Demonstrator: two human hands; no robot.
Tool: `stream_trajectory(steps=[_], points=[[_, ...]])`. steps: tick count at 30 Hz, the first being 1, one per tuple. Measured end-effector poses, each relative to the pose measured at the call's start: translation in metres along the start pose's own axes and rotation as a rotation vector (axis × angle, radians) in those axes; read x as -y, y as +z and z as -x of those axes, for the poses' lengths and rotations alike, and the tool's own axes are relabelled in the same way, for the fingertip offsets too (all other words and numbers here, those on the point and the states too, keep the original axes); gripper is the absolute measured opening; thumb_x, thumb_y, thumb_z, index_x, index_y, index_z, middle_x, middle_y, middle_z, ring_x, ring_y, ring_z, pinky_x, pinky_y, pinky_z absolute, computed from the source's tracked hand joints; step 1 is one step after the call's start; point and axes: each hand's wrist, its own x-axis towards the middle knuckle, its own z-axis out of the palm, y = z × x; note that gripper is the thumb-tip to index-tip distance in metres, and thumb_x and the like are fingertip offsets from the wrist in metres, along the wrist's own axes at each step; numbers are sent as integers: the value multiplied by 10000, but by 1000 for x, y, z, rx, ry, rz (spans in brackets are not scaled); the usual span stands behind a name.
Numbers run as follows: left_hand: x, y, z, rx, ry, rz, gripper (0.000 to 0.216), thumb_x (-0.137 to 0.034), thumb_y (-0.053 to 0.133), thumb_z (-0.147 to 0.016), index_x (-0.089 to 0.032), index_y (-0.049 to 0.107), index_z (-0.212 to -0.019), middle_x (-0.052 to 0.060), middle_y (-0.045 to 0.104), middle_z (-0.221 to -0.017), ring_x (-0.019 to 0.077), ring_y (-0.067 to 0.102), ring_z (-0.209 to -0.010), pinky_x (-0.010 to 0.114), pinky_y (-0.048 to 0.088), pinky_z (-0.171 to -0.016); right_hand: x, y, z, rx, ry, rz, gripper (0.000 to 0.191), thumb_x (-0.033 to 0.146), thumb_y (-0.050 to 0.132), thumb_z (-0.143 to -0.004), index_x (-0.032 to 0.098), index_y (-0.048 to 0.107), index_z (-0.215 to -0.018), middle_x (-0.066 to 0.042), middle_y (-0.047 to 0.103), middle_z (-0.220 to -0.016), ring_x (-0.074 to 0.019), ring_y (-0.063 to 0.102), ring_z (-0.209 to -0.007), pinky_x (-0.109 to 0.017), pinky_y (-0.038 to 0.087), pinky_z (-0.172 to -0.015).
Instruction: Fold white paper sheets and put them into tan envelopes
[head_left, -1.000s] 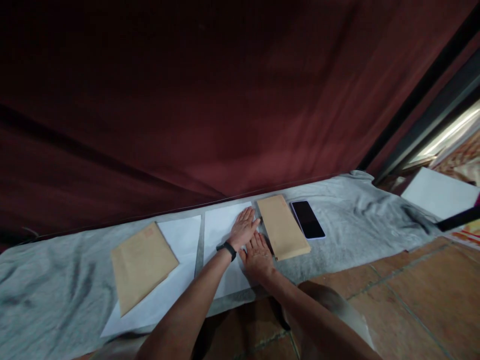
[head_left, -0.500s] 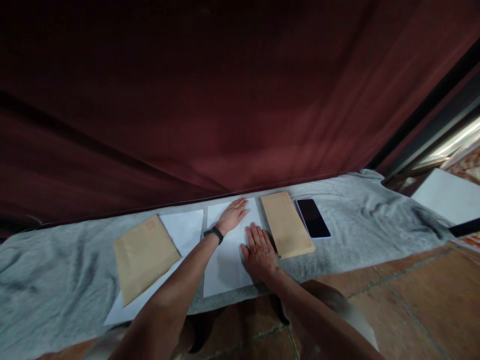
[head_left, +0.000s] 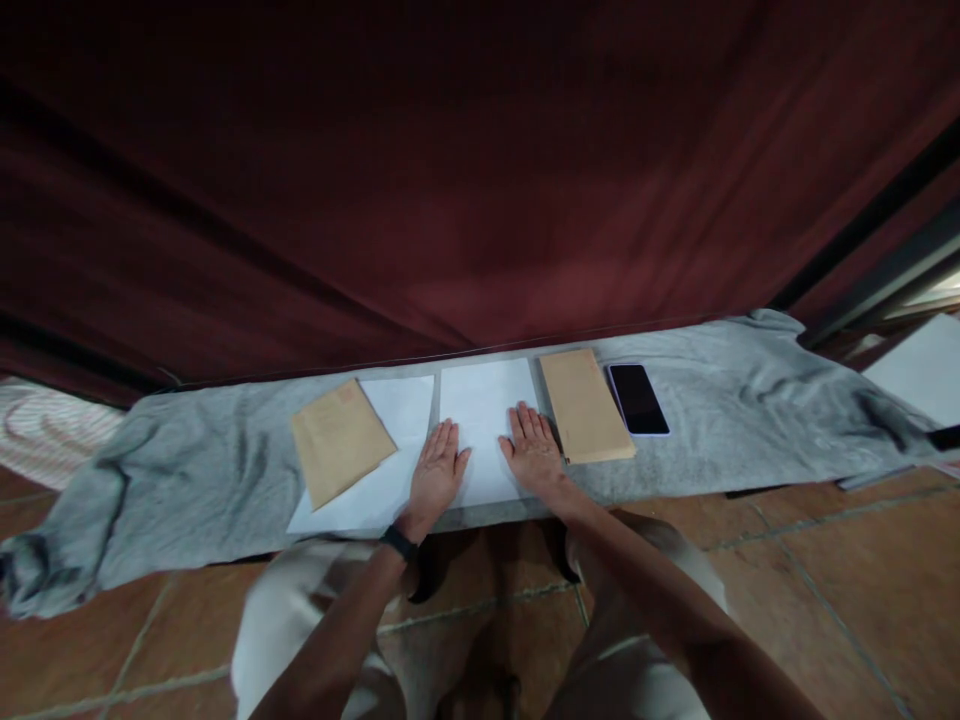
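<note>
A sheet of white paper [head_left: 487, 400] lies flat on the grey cloth, between my two hands. Palm down, my left hand [head_left: 436, 475] rests along its left edge, fingers stretched forward and a dark band on the wrist. On the right edge of the same sheet lies my right hand [head_left: 534, 452], flat with fingers slightly spread. Neither hand grips anything. To the left is more white paper [head_left: 401, 400], partly covered by a tilted brown envelope [head_left: 341, 440]. Just right of my right hand lies a stack of brown envelopes [head_left: 581, 400].
A phone [head_left: 637, 400] with a light purple rim lies right of the envelopes. Grey cloth [head_left: 742, 400] covers the long narrow surface. Dark red fabric [head_left: 480, 200] rises behind it. My knees and the tiled floor [head_left: 765, 580] are in front.
My left hand has slid back from the sheet's far part to its near left edge. My right hand stays flat on the right edge. The view has shifted, showing more floor.
</note>
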Motion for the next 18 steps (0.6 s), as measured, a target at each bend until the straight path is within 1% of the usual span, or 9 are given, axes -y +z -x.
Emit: stream_trajectory(steps=[3,5,8,10,12,15,18], points=[[-13,-2,12,-13,-57,-31,600,-399,311,-1040,-26,426,-1495,217,390,-1593,285,346,-1502,463,301,-1237,-1,-1,0,20,1,-5,623,398,384,-1048,44,354,-1559,-210,299,-1625,-340,327,-1498,-503,221,-1220],[-25,-5,26,8,-33,-33,603,-411,319,-1039,-35,427,-1497,216,389,-1593,286,340,-1505,465,311,-1231,-2,-1,-1,32,2,-12,629,405,375,-1047,55,339,-1568,-203,294,-1628,-334,318,-1503,-509,213,-1223],[-38,-9,49,67,79,-32,594,-455,378,-1026,-138,418,-1527,152,391,-1608,284,310,-1520,512,280,-1238,-3,-2,-2,47,6,-18,625,400,373,-1045,68,333,-1573,-190,303,-1627,-319,313,-1507,-503,204,-1229],[-42,-13,61,101,135,-50,582,-457,421,-1013,-199,419,-1534,115,399,-1608,291,311,-1519,550,245,-1243,-4,-3,-2,57,-3,-18,610,388,382,-1042,81,350,-1568,-176,312,-1627,-307,314,-1508,-496,200,-1232],[-42,-18,64,133,149,-71,555,-426,436,-1007,-212,447,-1519,109,434,-1587,291,349,-1501,546,257,-1237,-5,-6,-1,74,-30,-16,582,372,390,-1041,104,381,-1557,-155,325,-1626,-295,321,-1506,-495,197,-1235],[-43,-30,58,199,152,-103,511,-341,441,-991,-201,503,-1478,115,490,-1549,283,417,-1463,498,338,-1204,-8,-11,4,98,-82,-13,538,355,403,-1042,141,431,-1534,-129,342,-1624,-288,345,-1495,-496,203,-1235],[-48,-43,50,275,177,-145,544,-231,467,-928,-164,513,-1466,139,479,-1555,293,441,-1447,471,375,-1177,-14,-16,9,119,-145,-13,517,349,424,-1042,158,453,-1522,-119,344,-1626,-286,365,-1485,-493,210,-1236]])
